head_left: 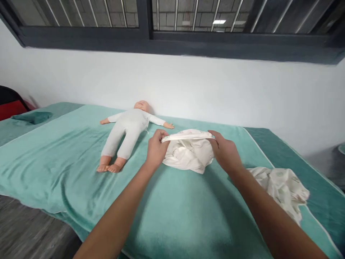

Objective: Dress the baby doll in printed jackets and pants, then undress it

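Note:
A baby doll (126, 131) in a white bodysuit lies on its back on the teal blanket (67, 158), head toward the wall, arms spread. To its right, both my hands hold a small cream printed garment (188, 151) by its upper edge, stretched between them just above the blanket. My left hand (156, 149) pinches the garment's left end, fingers closed. On the garment's right end my right hand (225, 153) grips likewise. A second cream printed cloth (283, 189) lies crumpled beside my right forearm.
The blanket covers a bed against a white wall under a barred, dark-framed window (172, 25). A folded teal cloth (33, 117) lies far left beside a red and black object (10, 106). Dark floor (24, 230) shows at lower left.

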`<state>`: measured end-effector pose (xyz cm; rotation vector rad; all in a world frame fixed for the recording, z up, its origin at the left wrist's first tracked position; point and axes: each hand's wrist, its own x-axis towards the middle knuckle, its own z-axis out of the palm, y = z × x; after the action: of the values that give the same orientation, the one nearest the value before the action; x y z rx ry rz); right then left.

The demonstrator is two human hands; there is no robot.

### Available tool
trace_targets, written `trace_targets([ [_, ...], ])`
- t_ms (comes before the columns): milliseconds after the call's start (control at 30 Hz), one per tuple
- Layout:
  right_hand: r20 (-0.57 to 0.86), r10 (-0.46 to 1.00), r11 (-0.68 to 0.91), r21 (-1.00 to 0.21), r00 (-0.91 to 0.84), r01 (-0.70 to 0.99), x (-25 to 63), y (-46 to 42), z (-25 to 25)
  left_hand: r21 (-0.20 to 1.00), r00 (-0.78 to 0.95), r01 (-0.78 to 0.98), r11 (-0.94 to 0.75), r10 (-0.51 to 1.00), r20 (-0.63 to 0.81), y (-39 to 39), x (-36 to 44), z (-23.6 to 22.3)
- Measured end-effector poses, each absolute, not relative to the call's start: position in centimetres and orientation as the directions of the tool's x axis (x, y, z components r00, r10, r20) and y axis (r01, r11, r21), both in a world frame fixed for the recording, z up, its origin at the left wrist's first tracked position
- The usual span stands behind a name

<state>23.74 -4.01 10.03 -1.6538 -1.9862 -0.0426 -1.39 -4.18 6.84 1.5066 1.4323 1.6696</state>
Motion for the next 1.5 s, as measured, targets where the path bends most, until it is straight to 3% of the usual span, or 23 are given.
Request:
trace_targets([
  [133, 0.534, 0.841, 0.211, -0.177, -0.086, 0.961, 25.7, -7.6, 16.6, 0.674, -0.271, 0.596, -0.436, 0.681, 0.68, -7.2, -2.2, 13.5],
  [233, 0.711, 0.703, 0.305, -0.268, -0.026, 0.914, 26.4, -9.9, 20.0, 0.548, -0.184, 0.716, -0.433, 0.641, 0.746, -9.4, -2.0, 17.2],
  [300, 0.75, 0.661, 0.411, -0.383, 0.019, 0.827, 25.8, -11.2, 20.7, 0.528, -0.153, 0.72, -0.45, 0.64, 0.753, -10.5, -1.3, 18.7],
  [400, 0.618, 0.785, 0.489, -0.581, -0.038, 0.651, 23.4, -12.7, 19.9, 0.519, -0.098, 0.705, -0.483, 0.66, 0.745, -11.7, 0.0, 19.8],
  [467, 0.482, 0.857, 0.498, -0.681, -0.184, 0.537, 21.1, -13.4, 18.7, 0.512, -0.041, 0.709, -0.486, 0.695, 0.718, -12.1, 0.8, 20.1],
  [567, 0.379, 0.862, 0.502, -0.725, -0.336, 0.471, 18.5, -13.9, 17.4, 0.515, 0.039, 0.701, -0.494, 0.747, 0.664, -12.4, 1.3, 20.3],
  [767, 0.499, 0.861, 0.437, -0.624, -0.1, 0.648, 19.7, -13.0, 18.9, 0.414, 0.085, 0.791, -0.45, 0.751, 0.655, -12.7, -0.5, 20.0],
  [867, 0.536, 0.841, 0.332, -0.396, -0.078, 0.856, 22.0, -12.4, 20.3, 0.349, 0.057, 0.865, -0.36, 0.762, 0.645, -12.8, -1.8, 20.1],
  [933, 0.55, 0.832, 0.241, -0.239, -0.073, 0.941, 23.5, -12.1, 20.9, 0.366, 0.011, 0.869, -0.332, 0.754, 0.657, -12.8, -2.4, 20.0],
  [1000, 0.539, 0.84, 0.182, -0.175, -0.06, 0.968, 24.7, -11.8, 21.0, 0.432, -0.041, 0.832, -0.348, 0.737, 0.675, -12.7, -2.9, 19.7],
  [1167, 0.486, 0.874, 0.166, -0.274, -0.013, 0.947, 26.5, -11.6, 19.4, 0.692, -0.147, 0.592, -0.413, 0.789, 0.596, -11.8, -4.1, 17.5],
  [1267, 0.459, 0.889, 0.176, -0.363, 0.011, 0.915, 27.4, -11.6, 18.5, 0.775, -0.201, 0.509, -0.375, 0.823, 0.531, -11.5, -5.0, 16.5],
  [1400, 0.338, 0.941, 0.167, -0.454, -0.004, 0.875, 29.0, -10.9, 18.9, 0.745, -0.237, 0.608, -0.275, 0.833, 0.5, -11.2, -6.5, 16.6],
  [1500, 0.27, 0.961, 0.177, -0.444, -0.057, 0.878, 30.1, -8.9, 19.8, 0.623, -0.219, 0.768, -0.146, 0.855, 0.47, -10.0, -7.5, 17.0],
])
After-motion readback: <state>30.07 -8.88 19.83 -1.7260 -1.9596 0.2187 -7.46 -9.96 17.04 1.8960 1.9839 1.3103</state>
